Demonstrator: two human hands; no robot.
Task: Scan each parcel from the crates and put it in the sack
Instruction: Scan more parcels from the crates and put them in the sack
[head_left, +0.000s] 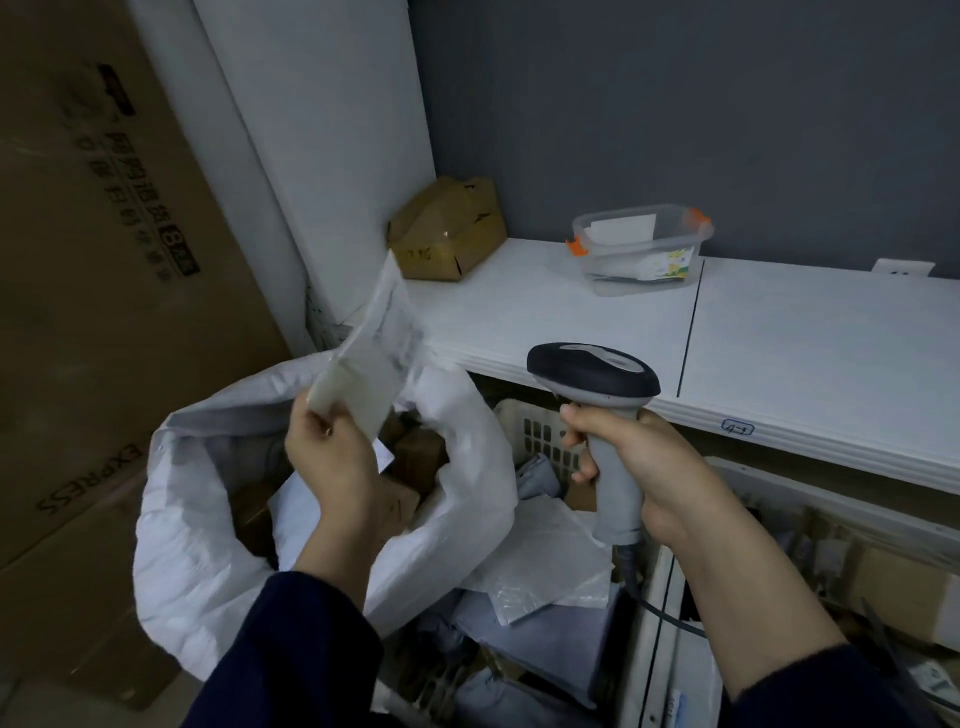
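Note:
My left hand (332, 452) grips the lower corner of a thin white parcel (371, 353) and holds it upright above the open white sack (208, 525). Brown boxes and a white mailer lie inside the sack. My right hand (631, 457) is closed around the grey handle of a barcode scanner (592, 371); its dark head points left toward the parcel, a short gap away. Below my arms a white crate (540, 431) holds grey and white mailers (545, 561). A second crate (753, 483) at the right holds boxes.
A white shelf (779, 332) runs above the crates, carrying a taped brown box (447, 228) and a clear plastic tub (641, 247) with orange clips. Large cardboard cartons (104, 312) stand at the left against a white pillar. The scanner's cable (654, 603) hangs down over the crates.

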